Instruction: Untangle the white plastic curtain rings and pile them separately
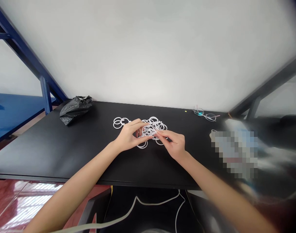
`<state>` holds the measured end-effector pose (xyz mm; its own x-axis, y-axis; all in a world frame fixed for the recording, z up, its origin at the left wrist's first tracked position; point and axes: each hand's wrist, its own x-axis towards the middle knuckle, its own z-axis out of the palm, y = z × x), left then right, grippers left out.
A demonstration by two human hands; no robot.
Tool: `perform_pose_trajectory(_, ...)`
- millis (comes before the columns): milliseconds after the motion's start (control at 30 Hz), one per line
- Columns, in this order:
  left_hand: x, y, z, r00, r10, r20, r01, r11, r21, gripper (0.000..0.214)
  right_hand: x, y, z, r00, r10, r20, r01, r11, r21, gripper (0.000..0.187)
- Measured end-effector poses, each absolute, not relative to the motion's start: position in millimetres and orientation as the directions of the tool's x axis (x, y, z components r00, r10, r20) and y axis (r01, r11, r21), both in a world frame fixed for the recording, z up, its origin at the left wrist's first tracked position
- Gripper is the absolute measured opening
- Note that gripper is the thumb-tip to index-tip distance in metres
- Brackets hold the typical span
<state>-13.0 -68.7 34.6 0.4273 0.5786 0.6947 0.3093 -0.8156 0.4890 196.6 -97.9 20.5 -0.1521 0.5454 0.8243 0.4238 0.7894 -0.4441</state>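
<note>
A loose heap of white plastic rings [153, 127] lies on the black table [65, 145], near its middle. My left hand [130, 136] rests at the heap's left side, its fingers curled round and pinching some of the rings. My right hand [174, 142] reaches in from the right, fingertips pinched on the rings at the heap's front. Two or three separate rings [120, 123] lie just left of the heap, apart from both hands.
A crumpled black plastic bag [75, 108] sits at the table's back left. A pair of glasses [206, 115] lies at the back right by the white wall. A blurred patch [235, 152] covers something on the right. White cables [157, 202] hang below the front edge.
</note>
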Motion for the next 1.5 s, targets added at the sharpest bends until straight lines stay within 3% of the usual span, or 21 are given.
perform_pose_trajectory(467,-17.6,-62.4,33.7,0.463,0.645,0.608,0.379,-0.764,0.522,0.038,192.3,-97.3,16.8,-0.112,0.702,0.704,0.406,0.679,-0.612,0.012)
perform_pose_trajectory(533,-24.8,-55.6,33.9,0.450,0.670,0.590,0.436,-0.742,0.509,0.040,194.0,-95.9,18.0,-0.094,0.717,0.691,0.387,0.666,-0.638,0.022)
perform_pose_trajectory(600,-37.4,-46.2,34.2,0.403,0.713,0.573,0.531,-0.693,0.488,0.041,196.4,-94.7,19.3,-0.074,0.721,0.689,0.355,0.665,-0.657,0.031)
perform_pose_trajectory(733,-72.5,-25.8,32.5,0.254,0.849,0.464,0.775,-0.466,0.426,0.040,199.8,-93.7,20.8,-0.043,0.697,0.716,0.348,0.682,-0.643,0.027)
perform_pose_trajectory(900,-102.4,-9.8,22.0,0.193,0.927,0.322,0.864,-0.316,0.392,0.044,197.4,-95.9,22.3,-0.046,0.678,0.734,0.407,0.684,-0.606,0.019)
perform_pose_trajectory(1067,-105.3,-5.8,14.1,0.220,0.949,0.225,0.860,-0.298,0.414,0.046,196.8,-96.5,23.0,-0.058,0.679,0.731,0.427,0.679,-0.597,0.016)
perform_pose_trajectory(1300,-94.4,-13.6,25.3,0.215,0.930,0.298,0.854,-0.328,0.405,0.043,198.4,-95.5,20.5,-0.052,0.698,0.714,0.430,0.661,-0.615,0.015)
perform_pose_trajectory(1500,-51.3,-35.2,26.0,0.503,0.808,0.308,0.696,-0.589,0.410,0.028,197.8,-95.8,20.1,-0.063,0.702,0.709,0.420,0.663,-0.620,0.015)
